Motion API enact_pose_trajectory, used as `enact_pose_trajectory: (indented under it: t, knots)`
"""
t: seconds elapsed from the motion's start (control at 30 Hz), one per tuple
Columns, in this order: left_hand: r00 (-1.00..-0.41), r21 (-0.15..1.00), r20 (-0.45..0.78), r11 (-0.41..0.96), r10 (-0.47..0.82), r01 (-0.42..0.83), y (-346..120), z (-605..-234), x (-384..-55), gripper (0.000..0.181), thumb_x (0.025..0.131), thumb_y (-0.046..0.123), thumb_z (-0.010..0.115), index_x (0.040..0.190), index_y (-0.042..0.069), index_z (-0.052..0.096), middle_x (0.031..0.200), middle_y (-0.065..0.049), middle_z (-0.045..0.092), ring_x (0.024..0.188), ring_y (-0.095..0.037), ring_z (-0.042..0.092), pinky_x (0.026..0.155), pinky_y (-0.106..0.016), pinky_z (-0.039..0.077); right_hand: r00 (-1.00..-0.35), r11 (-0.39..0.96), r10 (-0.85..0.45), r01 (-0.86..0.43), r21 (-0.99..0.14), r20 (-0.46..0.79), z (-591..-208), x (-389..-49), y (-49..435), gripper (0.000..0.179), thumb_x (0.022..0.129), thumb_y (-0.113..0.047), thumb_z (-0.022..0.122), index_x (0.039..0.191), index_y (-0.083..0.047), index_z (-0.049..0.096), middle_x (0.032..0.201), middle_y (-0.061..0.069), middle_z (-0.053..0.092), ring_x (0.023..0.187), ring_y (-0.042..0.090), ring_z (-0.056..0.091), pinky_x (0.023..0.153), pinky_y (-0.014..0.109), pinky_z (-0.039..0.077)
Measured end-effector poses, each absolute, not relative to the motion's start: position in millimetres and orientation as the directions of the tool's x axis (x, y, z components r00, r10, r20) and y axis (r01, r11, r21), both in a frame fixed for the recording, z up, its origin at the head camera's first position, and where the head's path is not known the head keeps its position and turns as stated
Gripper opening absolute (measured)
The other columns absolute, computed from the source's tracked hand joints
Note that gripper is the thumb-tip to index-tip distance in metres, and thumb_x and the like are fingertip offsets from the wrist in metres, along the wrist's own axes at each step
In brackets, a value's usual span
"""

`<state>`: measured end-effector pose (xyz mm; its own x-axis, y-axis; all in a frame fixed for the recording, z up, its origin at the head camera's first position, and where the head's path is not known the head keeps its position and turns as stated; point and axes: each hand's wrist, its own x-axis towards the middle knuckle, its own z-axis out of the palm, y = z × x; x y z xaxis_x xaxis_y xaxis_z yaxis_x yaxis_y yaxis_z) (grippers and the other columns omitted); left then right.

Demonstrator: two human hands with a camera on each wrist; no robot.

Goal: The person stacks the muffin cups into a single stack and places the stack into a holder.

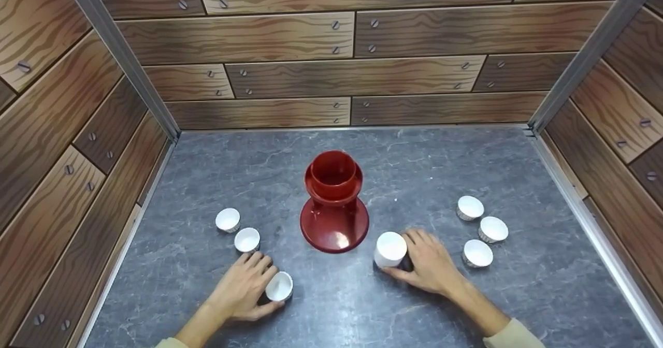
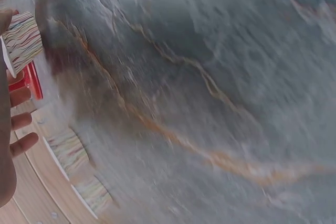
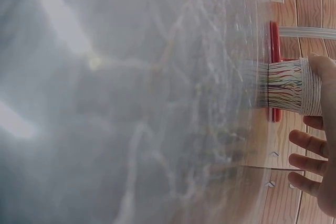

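Left hand (image 1: 243, 289) and right hand (image 1: 429, 262), both grasping.
A small, round white cup with wavy coloured lines (image 1: 279, 287) sits between the left thumb and fingers; the right grips an upright stack of matching nested cups (image 1: 389, 250), near a round-based glossy red stand (image 1: 334, 227).

Midway across the table (image 1: 336, 312), red stand (image 1: 334, 200); along back, left and right edges, plank walls (image 1: 336, 76); at both back corners, metal posts (image 1: 123, 53).
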<state>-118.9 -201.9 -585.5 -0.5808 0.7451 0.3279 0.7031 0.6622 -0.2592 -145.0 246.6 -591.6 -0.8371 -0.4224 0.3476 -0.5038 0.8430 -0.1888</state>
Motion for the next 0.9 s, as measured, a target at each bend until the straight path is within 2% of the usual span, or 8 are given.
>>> enact_pose_trajectory:
  t: [0.43,0.9]
  knots:
    - [-0.597,-0.199,0.351,0.680,0.722,0.706,-179.5,-587.1,-121.2,0.065,0.080,0.078,0.067,0.108,0.020,0.064,0.103,0.000,0.062,0.098,-0.020,0.056,0.081,-0.036,0.046,-0.835,0.840,-0.429,-0.509,-0.187,0.344,-591.8,-144.3,246.1,0.079,0.083,-0.070,0.076,0.126,-0.005,0.066,0.119,0.013,0.069,0.118,0.034,0.065,0.103,0.056,0.053]
    - [-0.569,-0.202,0.360,0.657,0.740,0.726,-143.6,-588.9,-126.5,0.067,0.084,0.080,0.062,0.112,0.020,0.065,0.108,0.001,0.064,0.102,-0.019,0.057,0.083,-0.035,0.048,-0.831,0.837,-0.434,-0.515,-0.186,0.348,-592.0,-145.5,247.6,0.081,0.082,-0.070,0.076,0.127,-0.004,0.066,0.121,0.014,0.069,0.120,0.035,0.065,0.104,0.058,0.053]
